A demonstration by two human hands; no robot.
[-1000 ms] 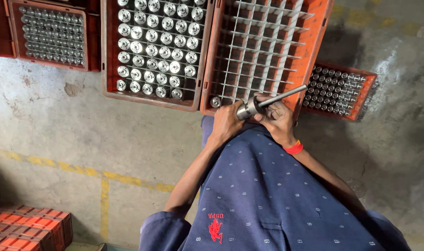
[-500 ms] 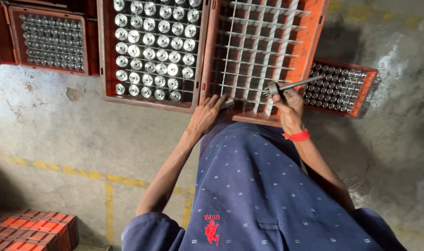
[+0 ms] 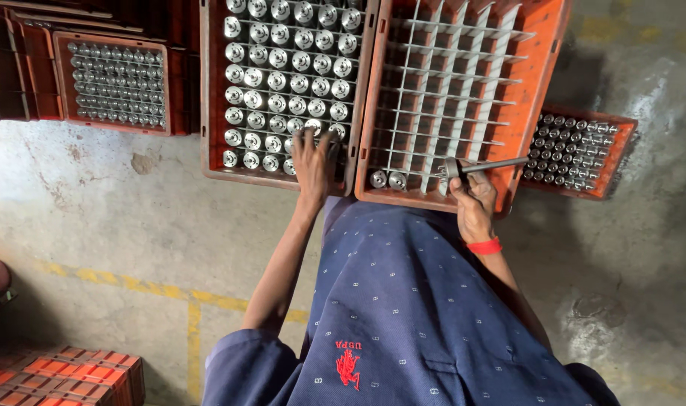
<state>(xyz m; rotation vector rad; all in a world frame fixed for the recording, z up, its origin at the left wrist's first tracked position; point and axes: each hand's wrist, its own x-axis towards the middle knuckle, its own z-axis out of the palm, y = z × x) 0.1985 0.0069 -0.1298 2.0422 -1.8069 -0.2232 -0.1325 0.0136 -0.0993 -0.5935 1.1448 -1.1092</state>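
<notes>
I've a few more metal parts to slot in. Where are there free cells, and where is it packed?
Free: most grid cells of the right orange crate, beyond the two parts at its near-left corner. Crowded: the full crate under the left hand. The right hand holds a rod.

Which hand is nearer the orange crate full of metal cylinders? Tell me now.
Left. The left hand rests on the metal cylinders in the full orange crate. The right hand is over the neighbouring gridded crate, holding a metal rod.
</notes>
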